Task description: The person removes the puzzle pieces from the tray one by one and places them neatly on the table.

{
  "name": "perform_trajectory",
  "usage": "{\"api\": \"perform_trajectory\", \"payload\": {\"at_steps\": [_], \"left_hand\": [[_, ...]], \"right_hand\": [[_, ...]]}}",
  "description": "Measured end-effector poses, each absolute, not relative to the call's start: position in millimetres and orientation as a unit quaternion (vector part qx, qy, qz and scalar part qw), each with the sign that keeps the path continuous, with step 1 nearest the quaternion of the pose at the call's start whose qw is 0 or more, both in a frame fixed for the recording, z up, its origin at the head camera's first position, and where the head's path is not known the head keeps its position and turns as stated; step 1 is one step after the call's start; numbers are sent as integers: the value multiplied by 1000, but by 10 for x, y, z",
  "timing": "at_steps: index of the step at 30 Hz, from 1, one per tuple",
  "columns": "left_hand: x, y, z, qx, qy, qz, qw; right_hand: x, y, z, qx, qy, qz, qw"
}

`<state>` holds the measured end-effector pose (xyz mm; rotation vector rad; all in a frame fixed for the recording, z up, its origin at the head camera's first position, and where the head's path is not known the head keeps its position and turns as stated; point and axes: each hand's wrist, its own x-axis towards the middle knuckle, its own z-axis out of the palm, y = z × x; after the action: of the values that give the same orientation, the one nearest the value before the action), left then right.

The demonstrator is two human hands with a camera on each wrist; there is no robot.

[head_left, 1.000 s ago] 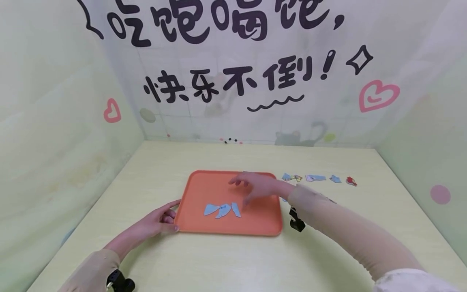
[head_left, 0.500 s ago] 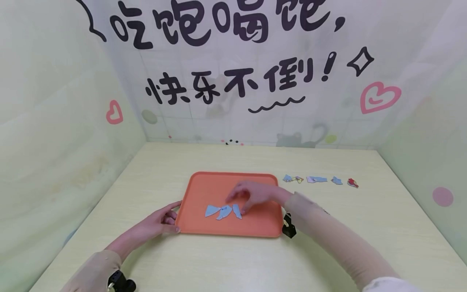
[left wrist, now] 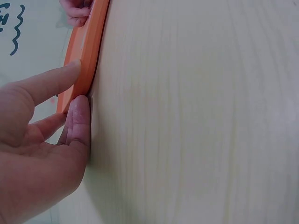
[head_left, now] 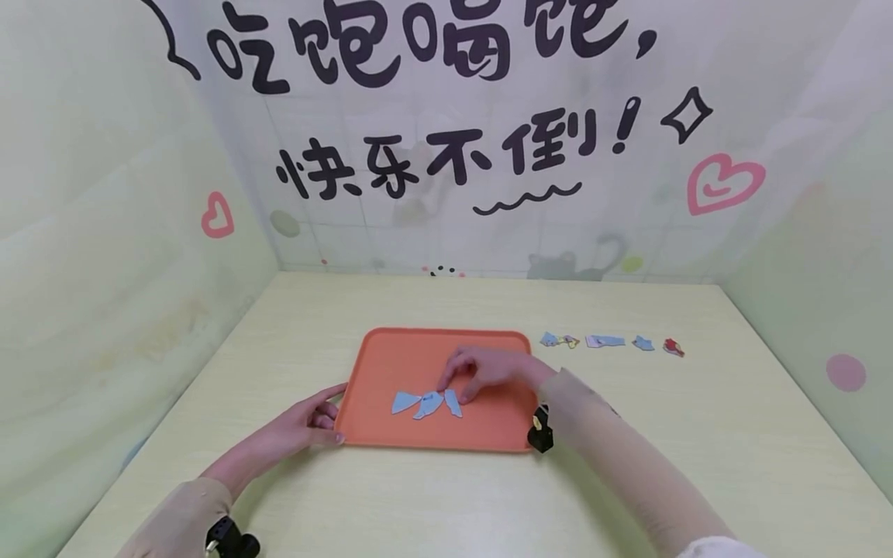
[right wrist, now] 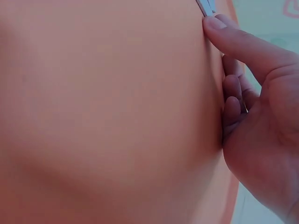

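An orange tray (head_left: 394, 356) carries three light blue puzzle pieces in a row: a left piece (head_left: 405, 402), a middle piece (head_left: 429, 404) and a right piece (head_left: 453, 403). My left hand (head_left: 300, 425) grips the tray's near left corner; in the left wrist view its thumb (left wrist: 70, 74) lies on the rim while the fingers curl against the side. Over the tray, my right hand (head_left: 494, 369) pinches the right piece, index finger at its upper end and thumb at its right edge. In the right wrist view that piece (right wrist: 205, 7) shows only in part beside the thumb (right wrist: 219, 24).
To the right of the tray, more puzzle pieces lie in a line on the pale wooden table (head_left: 446, 504): a blue and yellow cluster (head_left: 560, 340), a long blue piece (head_left: 605, 341), a small blue piece (head_left: 643, 343) and a red one (head_left: 673, 347). A printed cloth (head_left: 418, 232) hangs behind.
My right hand has come down and nearer onto the right puzzle piece, its fingers closing about it. The left hand stays at the tray corner, and the pieces lie almost as before.
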<state>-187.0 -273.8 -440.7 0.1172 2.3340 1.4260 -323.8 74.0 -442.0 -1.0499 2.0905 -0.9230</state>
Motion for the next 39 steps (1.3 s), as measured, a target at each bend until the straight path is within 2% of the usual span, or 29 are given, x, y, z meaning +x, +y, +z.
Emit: {"api": "perform_trajectory", "payload": {"at_steps": [27,39], "left_hand": [[-1872,-2746,-4411,45,838,505,204],[-1865,-2741,-4415,40,834,512,203]], "right_hand": [[-3258,734,-4418,-399,803,-343,278],[-3295,762,-4436,-402,792,-349,298]]}}
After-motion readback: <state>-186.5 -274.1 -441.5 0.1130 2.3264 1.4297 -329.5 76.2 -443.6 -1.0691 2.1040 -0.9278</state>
